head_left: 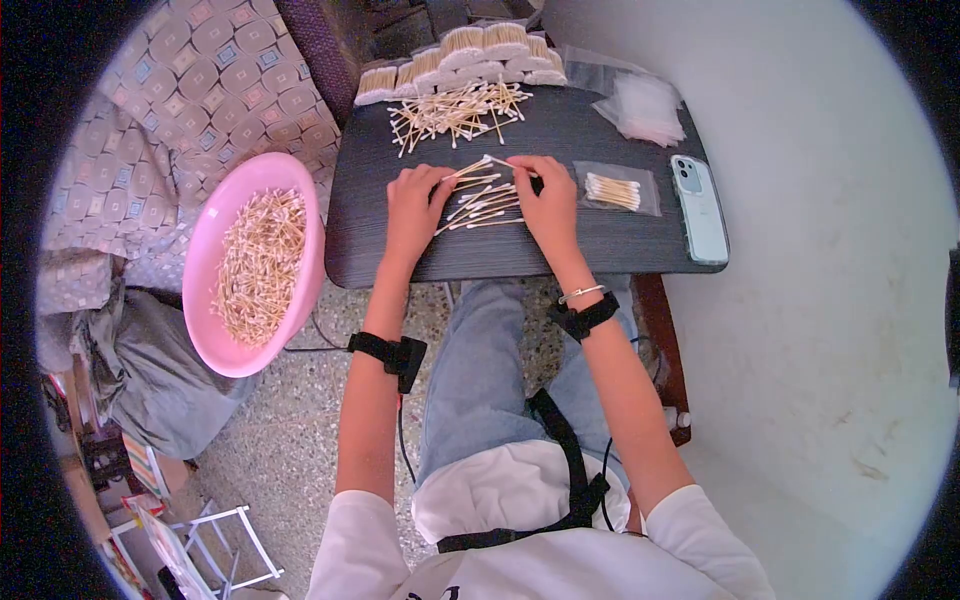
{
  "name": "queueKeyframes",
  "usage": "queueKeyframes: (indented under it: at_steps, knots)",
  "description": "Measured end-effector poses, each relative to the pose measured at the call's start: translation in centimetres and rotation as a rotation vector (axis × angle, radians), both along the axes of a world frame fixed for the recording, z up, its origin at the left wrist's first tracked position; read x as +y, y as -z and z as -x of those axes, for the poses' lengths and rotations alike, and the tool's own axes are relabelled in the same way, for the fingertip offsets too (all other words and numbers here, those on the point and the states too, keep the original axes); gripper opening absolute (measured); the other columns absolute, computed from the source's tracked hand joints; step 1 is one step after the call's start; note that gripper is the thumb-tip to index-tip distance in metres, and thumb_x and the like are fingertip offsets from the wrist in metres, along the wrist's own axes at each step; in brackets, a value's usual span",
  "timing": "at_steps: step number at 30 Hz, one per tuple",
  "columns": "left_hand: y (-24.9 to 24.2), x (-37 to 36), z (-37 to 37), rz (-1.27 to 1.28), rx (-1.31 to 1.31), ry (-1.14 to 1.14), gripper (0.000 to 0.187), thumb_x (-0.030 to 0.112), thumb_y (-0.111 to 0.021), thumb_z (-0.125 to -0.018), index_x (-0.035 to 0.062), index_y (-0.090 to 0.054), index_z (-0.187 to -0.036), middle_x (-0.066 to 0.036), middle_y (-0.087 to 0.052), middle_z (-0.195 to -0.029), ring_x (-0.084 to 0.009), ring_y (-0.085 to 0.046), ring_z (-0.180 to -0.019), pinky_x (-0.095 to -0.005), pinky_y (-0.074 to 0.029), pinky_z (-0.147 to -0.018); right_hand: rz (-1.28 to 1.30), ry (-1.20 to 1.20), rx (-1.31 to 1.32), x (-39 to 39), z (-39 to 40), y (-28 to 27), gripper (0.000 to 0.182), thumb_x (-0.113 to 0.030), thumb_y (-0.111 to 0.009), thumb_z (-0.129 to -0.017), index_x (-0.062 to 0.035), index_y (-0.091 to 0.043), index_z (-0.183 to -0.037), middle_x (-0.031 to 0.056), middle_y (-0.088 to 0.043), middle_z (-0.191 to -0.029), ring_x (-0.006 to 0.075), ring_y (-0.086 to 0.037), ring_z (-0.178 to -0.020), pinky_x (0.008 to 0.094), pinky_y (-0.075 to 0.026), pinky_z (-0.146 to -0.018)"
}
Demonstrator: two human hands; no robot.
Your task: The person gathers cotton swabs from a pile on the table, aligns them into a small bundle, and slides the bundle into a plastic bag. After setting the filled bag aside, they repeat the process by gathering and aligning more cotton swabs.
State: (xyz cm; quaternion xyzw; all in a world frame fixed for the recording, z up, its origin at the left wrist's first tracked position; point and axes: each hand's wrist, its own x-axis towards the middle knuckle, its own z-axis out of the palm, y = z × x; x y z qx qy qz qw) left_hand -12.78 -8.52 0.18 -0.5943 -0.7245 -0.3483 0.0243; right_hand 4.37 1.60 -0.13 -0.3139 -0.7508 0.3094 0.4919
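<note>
Both my hands are over a small dark table, among loose cotton swabs (482, 206). My left hand (415, 205) has its thumb and fingers closed on the ends of cotton swabs at the left of this group. On the other side, my right hand (546, 203) pinches one end of a cotton swab (500, 162) that slants up to the left. Beyond my hands lies a larger heap of loose cotton swabs (455, 113). A clear bag of cotton swabs (613, 191) rests just right of my right hand.
Packed swab bundles (470, 55) are stacked at the back of the table (380, 255). Clear empty bags (645, 108) lie at the back right, a phone (698, 205) at the right edge. A pink basin (203, 305) full of swabs stands to the left; a wall (820, 250) rises on the right.
</note>
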Motion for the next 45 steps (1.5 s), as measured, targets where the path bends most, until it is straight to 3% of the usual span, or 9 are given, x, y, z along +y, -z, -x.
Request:
queueKeyframes:
  at_steps: [10,13,19,28,34,45]
  knots:
    - [0.17,0.23,0.14,-0.080,-0.023,0.022,0.018,0.024,-0.064,-0.089,0.0124,-0.072,-0.101,-0.002,-0.062,-0.094,-0.0249,-0.052,-0.100,-0.0389,-0.038,-0.088,-0.002,0.023,0.019,0.10,-0.10,0.04,0.011,-0.008,-0.061,-0.085,-0.0052,-0.068,-0.093,0.0123,-0.065,-0.088,0.0322,-0.059,-0.087,0.0409,-0.046,-0.080]
    - [-0.06,0.10,-0.05,-0.071,-0.086,0.018,0.018,0.022,-0.065,-0.089,0.0122,-0.072,-0.102,-0.003,-0.063,-0.093,-0.0247,-0.053,-0.098,-0.0382,-0.038,-0.089,-0.017,0.019,-0.036,0.15,-0.36,-0.03,0.013,-0.008,-0.060,-0.088,-0.0049,-0.070,-0.096,0.0108,-0.067,-0.091,0.0276,-0.061,-0.089,0.0361,-0.047,-0.081]
    - [-0.12,0.22,-0.05,-0.159,-0.212,0.000,0.017,0.021,-0.066,-0.088,0.0098,-0.073,-0.098,-0.006,-0.068,-0.090,-0.0262,-0.057,-0.090,-0.0381,-0.041,-0.086,-0.037,0.010,-0.030,0.20,-0.26,0.13,0.013,-0.009,-0.060,-0.088,-0.0051,-0.070,-0.096,0.0108,-0.066,-0.089,0.0275,-0.060,-0.087,0.0364,-0.047,-0.079]
    - [-0.45,0.16,0.04,-0.160,-0.077,-0.011,0.015,0.020,-0.068,-0.087,0.0070,-0.072,-0.093,-0.009,-0.068,-0.091,-0.0288,-0.057,-0.092,-0.0388,-0.042,-0.087,-0.038,0.011,-0.061,0.14,-0.34,0.01,0.013,-0.008,-0.061,-0.087,-0.0051,-0.070,-0.096,0.0102,-0.066,-0.088,0.0270,-0.060,-0.085,0.0361,-0.046,-0.078]
    - [0.15,0.46,0.33,-0.166,-0.146,-0.037,0.015,0.019,-0.067,-0.087,0.0065,-0.072,-0.094,-0.009,-0.068,-0.090,-0.0288,-0.057,-0.092,-0.0386,-0.041,-0.089,-0.045,0.000,-0.043,0.20,-0.30,0.08,0.012,-0.008,-0.061,-0.087,-0.0053,-0.070,-0.095,0.0096,-0.066,-0.089,0.0264,-0.060,-0.086,0.0358,-0.046,-0.079]
    - [0.30,0.37,0.51,-0.101,-0.099,-0.054,0.014,0.021,-0.071,-0.082,0.0159,-0.078,-0.094,-0.003,-0.067,-0.093,-0.0246,-0.052,-0.102,-0.0358,-0.039,-0.094,-0.052,0.002,-0.057,0.19,-0.27,0.00,0.011,-0.008,-0.060,-0.087,-0.0052,-0.069,-0.093,0.0095,-0.066,-0.086,0.0270,-0.060,-0.084,0.0361,-0.046,-0.077]
